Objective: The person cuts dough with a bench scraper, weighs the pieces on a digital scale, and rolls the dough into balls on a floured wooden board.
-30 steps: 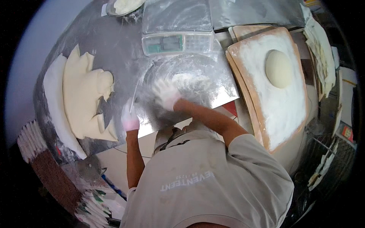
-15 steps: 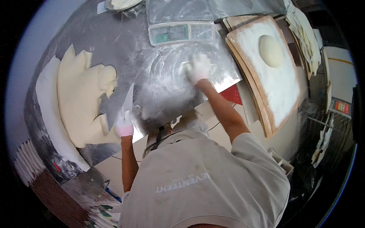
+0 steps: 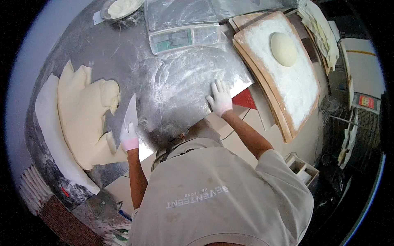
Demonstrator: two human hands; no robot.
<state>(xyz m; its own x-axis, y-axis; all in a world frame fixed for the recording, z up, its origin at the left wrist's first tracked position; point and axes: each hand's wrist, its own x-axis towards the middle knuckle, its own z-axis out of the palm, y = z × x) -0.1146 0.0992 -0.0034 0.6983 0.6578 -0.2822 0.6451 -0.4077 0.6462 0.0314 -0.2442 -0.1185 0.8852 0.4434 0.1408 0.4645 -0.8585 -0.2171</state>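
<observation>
My left hand [image 3: 129, 137], in a white glove with a pink cuff, is closed round a knife [image 3: 131, 110] whose broad, pointed blade reaches away from me over the metal worktop. To its left lies a big, uneven slab of pale dough [image 3: 80, 119] with cut, ragged edges. A white cloth [image 3: 51, 123] runs along the slab's outer side. My right hand [image 3: 221, 97], gloved in white, rests at the near right edge of the floured worktop [image 3: 176, 82]. Its fingers are spread, with nothing in them.
A scale [image 3: 180, 39] with a green display stands at the far side, near a bowl of flour [image 3: 123, 7]. On the right, a smooth dough ball [image 3: 284, 49] sits on a floured wooden board [image 3: 293, 96] stacked on others. A brush [image 3: 45, 194] is at lower left.
My right hand has come from the middle of the floured patch back toward the near edge, and is no longer blurred. The left hand still holds the knife. The view has shifted slightly.
</observation>
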